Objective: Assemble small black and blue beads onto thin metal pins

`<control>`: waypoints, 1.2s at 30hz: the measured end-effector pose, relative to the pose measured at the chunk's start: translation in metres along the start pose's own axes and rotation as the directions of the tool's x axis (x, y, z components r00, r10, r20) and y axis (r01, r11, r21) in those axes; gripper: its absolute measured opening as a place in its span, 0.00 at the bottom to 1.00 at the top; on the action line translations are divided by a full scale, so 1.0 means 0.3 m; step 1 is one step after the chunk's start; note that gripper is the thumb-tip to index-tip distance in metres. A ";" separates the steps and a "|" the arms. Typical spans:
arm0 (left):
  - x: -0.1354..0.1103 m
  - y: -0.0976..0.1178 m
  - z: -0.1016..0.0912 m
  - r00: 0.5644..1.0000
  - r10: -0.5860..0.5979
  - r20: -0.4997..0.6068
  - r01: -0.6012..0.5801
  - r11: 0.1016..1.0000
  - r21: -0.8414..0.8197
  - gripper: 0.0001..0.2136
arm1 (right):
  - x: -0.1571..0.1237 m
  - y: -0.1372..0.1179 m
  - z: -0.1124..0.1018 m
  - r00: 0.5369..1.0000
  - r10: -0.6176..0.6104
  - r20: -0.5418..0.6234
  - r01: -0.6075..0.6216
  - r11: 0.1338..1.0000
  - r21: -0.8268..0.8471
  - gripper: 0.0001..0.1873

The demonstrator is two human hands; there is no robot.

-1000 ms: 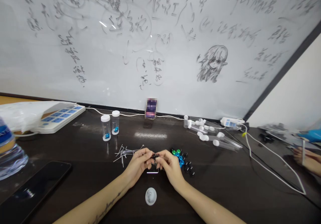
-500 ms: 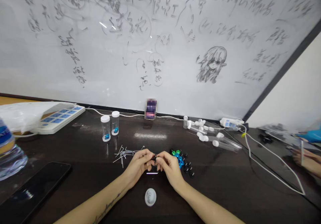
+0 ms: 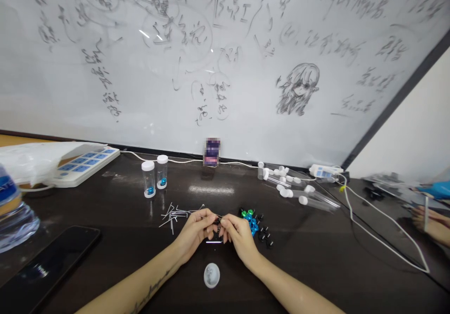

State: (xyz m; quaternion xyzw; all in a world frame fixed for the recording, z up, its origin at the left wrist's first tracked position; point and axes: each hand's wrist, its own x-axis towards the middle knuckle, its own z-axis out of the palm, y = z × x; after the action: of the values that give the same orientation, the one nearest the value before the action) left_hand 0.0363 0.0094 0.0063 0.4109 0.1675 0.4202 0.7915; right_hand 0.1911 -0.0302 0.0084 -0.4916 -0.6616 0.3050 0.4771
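My left hand (image 3: 197,227) and my right hand (image 3: 242,239) meet at the middle of the dark table, fingertips pinched on a small black part (image 3: 218,220). Its exact kind is mostly hidden by the fingers. Just below them lies a short bright metal rod (image 3: 213,242). Bent metal hex keys (image 3: 173,214) are scattered left of my left hand. To the right of my right hand sit blue and green knob-like pieces (image 3: 252,224), along with several black screw-like pieces (image 3: 265,235). Nearer to me rests a small round whitish translucent cup (image 3: 211,275).
Two clear tubes with white caps (image 3: 148,178) stand at back left. More tubes and caps (image 3: 288,183) lie at back right. A phone (image 3: 52,262), water bottle (image 3: 14,215) and power strip (image 3: 86,166) occupy the left. Another person's hand (image 3: 434,222) shows far right, beyond a white cable (image 3: 386,239).
My right fingers have shifted slightly around the small black part. Otherwise the view has only moved a little.
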 end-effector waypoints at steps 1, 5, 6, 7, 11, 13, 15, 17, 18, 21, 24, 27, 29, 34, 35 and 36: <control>0.000 -0.001 -0.001 1.000 0.008 -0.005 -0.008 1.000 -0.003 0.07 | 0.000 -0.005 -0.001 0.999 -0.027 -0.024 0.026 0.999 -0.027 0.11; 0.002 -0.001 -0.001 0.999 0.036 -0.011 -0.036 0.999 -0.029 0.08 | 0.003 -0.027 -0.006 0.986 -0.137 -0.097 0.126 0.986 -0.114 0.07; 0.002 0.000 0.000 0.999 0.037 -0.010 -0.037 0.999 -0.031 0.08 | 0.003 -0.029 -0.006 0.986 -0.138 -0.092 0.128 0.986 -0.107 0.07; 0.002 0.001 0.001 0.999 0.034 -0.010 -0.035 0.999 -0.027 0.08 | 0.002 -0.030 -0.005 0.988 -0.126 -0.084 0.119 0.989 -0.087 0.07; -0.001 0.003 0.004 1.000 0.013 -0.006 -0.013 1.000 -0.003 0.07 | -0.006 -0.027 0.004 0.998 -0.025 -0.051 0.028 0.998 0.059 0.14; -0.002 0.002 0.003 1.000 -0.007 0.003 0.007 1.000 0.004 0.07 | -0.010 -0.026 0.009 0.999 0.012 -0.038 -0.008 0.994 0.110 0.15; -0.002 0.000 0.001 1.000 -0.015 0.002 0.015 1.000 0.006 0.07 | -0.011 -0.023 0.011 0.999 0.032 -0.019 -0.030 0.992 0.124 0.13; 0.001 -0.002 -0.002 1.000 0.002 -0.017 -0.002 1.000 -0.002 0.07 | -0.009 -0.019 0.012 0.999 0.041 -0.017 -0.039 0.993 0.114 0.13; 0.002 -0.003 -0.004 0.999 0.016 -0.033 -0.017 1.000 -0.009 0.07 | -0.007 -0.017 0.011 0.999 0.042 -0.024 -0.040 0.994 0.101 0.12; 0.004 -0.005 -0.004 0.997 0.039 -0.066 -0.040 0.999 -0.026 0.07 | -0.001 -0.011 0.007 0.999 0.032 -0.034 -0.031 0.999 0.018 0.13; 0.003 -0.003 0.001 0.999 0.010 -0.031 -0.011 1.000 -0.020 0.07 | 0.001 -0.016 0.001 1.000 0.005 0.002 -0.004 0.996 -0.091 0.21; 0.001 0.000 0.004 1.000 -0.003 -0.018 0.002 1.000 -0.021 0.08 | -0.001 -0.031 -0.003 0.999 -0.044 0.011 0.045 0.987 -0.152 0.19; 0.001 0.001 0.004 0.999 0.011 -0.033 -0.012 1.000 -0.028 0.07 | -0.004 -0.037 -0.003 0.997 -0.076 -0.012 0.073 0.983 -0.171 0.12; 0.002 0.001 0.004 0.999 0.027 -0.038 -0.028 0.999 -0.037 0.08 | -0.008 -0.028 0.003 0.987 -0.126 -0.104 0.111 0.984 -0.136 0.05; 0.002 0.001 0.004 0.999 0.027 -0.036 -0.028 0.999 -0.040 0.08 | -0.008 -0.025 0.004 0.986 -0.125 -0.112 0.111 0.986 -0.123 0.04; 0.001 0.001 0.004 0.999 0.025 -0.035 -0.026 0.999 -0.043 0.08 | -0.008 -0.024 0.004 0.987 -0.117 -0.113 0.105 0.988 -0.110 0.04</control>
State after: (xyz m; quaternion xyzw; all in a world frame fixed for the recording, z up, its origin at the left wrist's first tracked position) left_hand 0.0372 0.0092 0.0073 0.3883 0.1668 0.4410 0.7918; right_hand 0.1875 -0.0347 0.0135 -0.4952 -0.6734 0.2134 0.5058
